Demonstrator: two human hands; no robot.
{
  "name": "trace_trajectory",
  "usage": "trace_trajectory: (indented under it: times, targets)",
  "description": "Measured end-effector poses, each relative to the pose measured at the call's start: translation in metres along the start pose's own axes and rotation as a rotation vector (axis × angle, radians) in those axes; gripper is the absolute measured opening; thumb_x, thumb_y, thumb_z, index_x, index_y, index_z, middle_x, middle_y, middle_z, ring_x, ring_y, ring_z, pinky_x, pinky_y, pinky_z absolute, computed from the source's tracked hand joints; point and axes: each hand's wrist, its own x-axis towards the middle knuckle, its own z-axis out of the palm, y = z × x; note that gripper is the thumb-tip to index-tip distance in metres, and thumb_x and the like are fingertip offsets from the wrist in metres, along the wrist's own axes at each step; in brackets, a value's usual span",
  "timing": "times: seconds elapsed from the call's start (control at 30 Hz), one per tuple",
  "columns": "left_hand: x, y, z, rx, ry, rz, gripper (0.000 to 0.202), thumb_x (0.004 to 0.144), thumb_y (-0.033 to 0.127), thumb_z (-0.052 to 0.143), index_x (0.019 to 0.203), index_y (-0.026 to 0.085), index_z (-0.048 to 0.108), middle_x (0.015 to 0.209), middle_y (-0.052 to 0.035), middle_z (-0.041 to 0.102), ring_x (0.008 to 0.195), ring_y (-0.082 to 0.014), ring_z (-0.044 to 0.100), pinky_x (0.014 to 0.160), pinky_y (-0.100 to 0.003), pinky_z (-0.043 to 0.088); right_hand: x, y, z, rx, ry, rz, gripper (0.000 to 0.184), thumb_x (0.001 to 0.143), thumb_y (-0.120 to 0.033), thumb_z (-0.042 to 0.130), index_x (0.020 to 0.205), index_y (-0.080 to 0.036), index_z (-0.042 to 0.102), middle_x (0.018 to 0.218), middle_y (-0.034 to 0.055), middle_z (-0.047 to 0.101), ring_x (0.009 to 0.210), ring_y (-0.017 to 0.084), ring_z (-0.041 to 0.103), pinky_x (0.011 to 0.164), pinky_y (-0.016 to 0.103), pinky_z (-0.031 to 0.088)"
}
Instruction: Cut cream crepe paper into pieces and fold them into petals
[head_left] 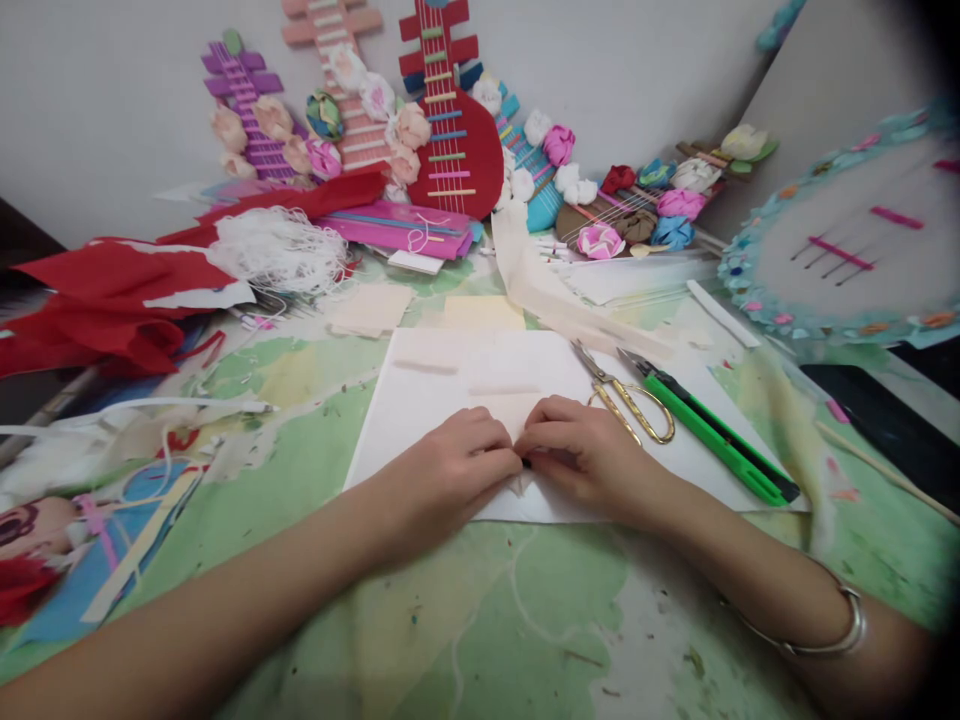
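Note:
My left hand [454, 470] and my right hand [589, 455] meet over a white sheet of paper [375, 430], thumbs and fingers closed. Between them they pinch a small pale pink piece of paper [504, 408]; its middle is hidden by the fingers. A small dark spot shows between the fingertips, too small to name. Further up on the sheet lie two pale paper strips, one to the left [426, 357] and one nearer the middle [504, 378]. Gold-handled scissors [611, 390] and a green box cutter [712, 440] lie right of my right hand.
Red fabric [127, 290] and tangled white string [277, 250] are piled back left. Decorated lute models, one red [461, 150], lean against the wall. A long cream paper strip [540, 295] trails behind the sheet. A black phone-like object [877, 420] is at right, blue scraps [71, 590] at left.

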Motion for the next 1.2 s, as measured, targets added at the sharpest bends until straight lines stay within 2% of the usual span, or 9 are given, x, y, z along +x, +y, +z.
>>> trace_trajectory:
  times: [0.2,0.4,0.57,0.8,0.97,1.1,1.2]
  targets:
    - [-0.009,0.008,-0.003,0.107,-0.049,0.083,0.017,0.091,0.010,0.043,0.094,0.013,0.060,0.088,-0.0078,0.061,0.082,-0.0176,0.052,0.075,-0.034,0.044,-0.001,-0.001,0.000,0.008,0.003,-0.023,0.020,0.078,-0.004,0.056,0.084,-0.016,0.071,0.079,0.0038,0.059,0.074,0.013,0.054,0.067,0.025,0.041]
    - [-0.015,0.022,-0.011,0.180,-0.175,0.012,0.021,0.089,0.021,0.049,0.105,0.013,0.059,0.101,-0.0109,0.060,0.096,-0.0242,0.053,0.082,-0.042,0.044,-0.002,-0.001,-0.001,0.020,0.001,-0.006,0.019,0.079,-0.005,0.056,0.084,-0.016,0.071,0.079,0.0041,0.059,0.074,0.013,0.054,0.067,0.024,0.041]
    - [-0.017,0.025,-0.011,0.222,-0.219,0.023,0.027,0.088,0.025,0.050,0.111,0.014,0.057,0.100,-0.0116,0.060,0.100,-0.0271,0.053,0.083,-0.045,0.045,-0.001,-0.001,-0.001,0.032,0.010,-0.008,0.018,0.081,-0.007,0.055,0.083,-0.015,0.071,0.078,0.0046,0.059,0.073,0.013,0.054,0.067,0.025,0.042]
    - [-0.017,0.026,-0.014,0.215,-0.177,0.042,0.022,0.088,0.024,0.049,0.104,0.016,0.062,0.101,-0.0117,0.061,0.101,-0.0265,0.054,0.083,-0.043,0.048,-0.001,-0.001,-0.002,0.038,0.006,0.006,0.018,0.080,-0.007,0.055,0.083,-0.017,0.071,0.078,0.0044,0.060,0.074,0.014,0.055,0.067,0.026,0.043]
    - [-0.017,0.025,-0.016,0.222,-0.114,0.088,0.022,0.089,0.022,0.047,0.105,0.012,0.059,0.096,-0.0110,0.064,0.094,-0.0239,0.057,0.081,-0.040,0.049,0.000,-0.002,-0.002,0.072,0.008,0.059,0.019,0.078,-0.006,0.057,0.087,-0.017,0.069,0.079,0.0037,0.062,0.075,0.014,0.056,0.069,0.026,0.043]
    - [-0.015,0.025,-0.013,0.256,-0.205,0.064,0.039,0.089,0.034,0.048,0.120,0.011,0.050,0.099,-0.0131,0.062,0.095,-0.0268,0.054,0.081,-0.043,0.047,0.000,-0.003,-0.002,0.084,0.001,0.173,0.024,0.077,-0.006,0.058,0.099,-0.015,0.063,0.077,0.0019,0.062,0.072,0.014,0.056,0.066,0.026,0.042]
    - [-0.015,0.025,-0.011,0.285,-0.267,0.048,0.050,0.088,0.042,0.049,0.125,0.010,0.046,0.101,-0.0144,0.059,0.095,-0.0290,0.051,0.080,-0.046,0.045,0.000,-0.004,-0.002,0.096,-0.007,0.198,0.024,0.077,-0.006,0.058,0.098,-0.015,0.062,0.077,0.0015,0.062,0.072,0.013,0.056,0.066,0.026,0.042]
